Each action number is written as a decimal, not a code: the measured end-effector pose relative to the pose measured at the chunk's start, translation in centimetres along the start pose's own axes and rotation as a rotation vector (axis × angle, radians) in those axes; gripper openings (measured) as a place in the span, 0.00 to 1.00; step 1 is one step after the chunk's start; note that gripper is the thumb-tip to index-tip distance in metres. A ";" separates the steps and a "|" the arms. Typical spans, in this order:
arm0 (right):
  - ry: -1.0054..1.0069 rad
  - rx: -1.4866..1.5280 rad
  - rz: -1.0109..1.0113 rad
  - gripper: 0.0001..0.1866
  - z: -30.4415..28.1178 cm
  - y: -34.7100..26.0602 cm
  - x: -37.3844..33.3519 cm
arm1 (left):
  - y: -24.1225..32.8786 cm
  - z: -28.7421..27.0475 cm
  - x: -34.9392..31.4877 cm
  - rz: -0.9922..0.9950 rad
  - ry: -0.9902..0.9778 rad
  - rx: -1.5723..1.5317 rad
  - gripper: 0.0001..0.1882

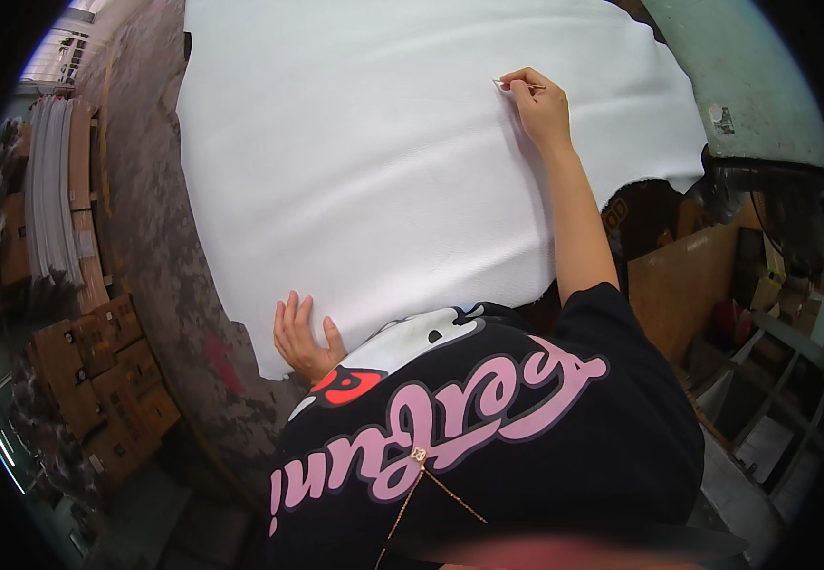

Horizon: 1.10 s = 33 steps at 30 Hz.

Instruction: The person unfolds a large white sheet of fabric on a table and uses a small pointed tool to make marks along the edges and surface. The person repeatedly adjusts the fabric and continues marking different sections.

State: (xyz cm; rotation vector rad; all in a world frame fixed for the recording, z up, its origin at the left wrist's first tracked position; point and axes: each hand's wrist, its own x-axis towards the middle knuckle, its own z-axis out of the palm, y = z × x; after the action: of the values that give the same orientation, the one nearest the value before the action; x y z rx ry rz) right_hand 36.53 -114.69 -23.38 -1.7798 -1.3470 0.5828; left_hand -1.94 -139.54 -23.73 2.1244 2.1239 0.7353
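Note:
A broad white sheet of leather point(364, 142) with uneven edges and soft folds spreads out before me. On its near left corner my left hand point(307, 338) lies flat, fingers stretched out and thumb apart, holding nothing. Farther off, toward the upper right, my right hand point(537, 100) pinches a thin pen point(536, 86). The tip points left and is at or just above the leather; I cannot tell whether they touch. My right arm reaches across the sheet's right part.
Stacked cardboard boxes point(108, 389) stand on the floor at the left, below upright grey and brown boards point(56, 190). A pale green machine body point(745, 85) rises at the upper right. Beneath it are a brown wooden panel point(678, 290) and a metal rack point(783, 380).

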 end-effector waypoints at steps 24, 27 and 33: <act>0.215 0.165 -0.012 0.15 5.2 4.4 27.0 | -2.0 0.4 -1.0 0.057 -0.083 0.065 0.23; 0.246 -0.025 0.046 0.15 6.5 3.9 30.4 | -2.2 0.4 -1.1 0.052 -0.095 0.071 0.23; 0.171 -0.226 0.070 0.15 4.0 4.7 29.9 | -2.6 0.4 -1.5 0.066 -0.116 0.118 0.22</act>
State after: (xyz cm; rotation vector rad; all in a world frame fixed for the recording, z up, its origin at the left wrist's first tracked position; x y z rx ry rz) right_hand 45.89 -85.73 -26.31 -2.0164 -1.2763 0.3158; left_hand -4.16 -140.73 -25.46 2.2448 2.0963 0.4886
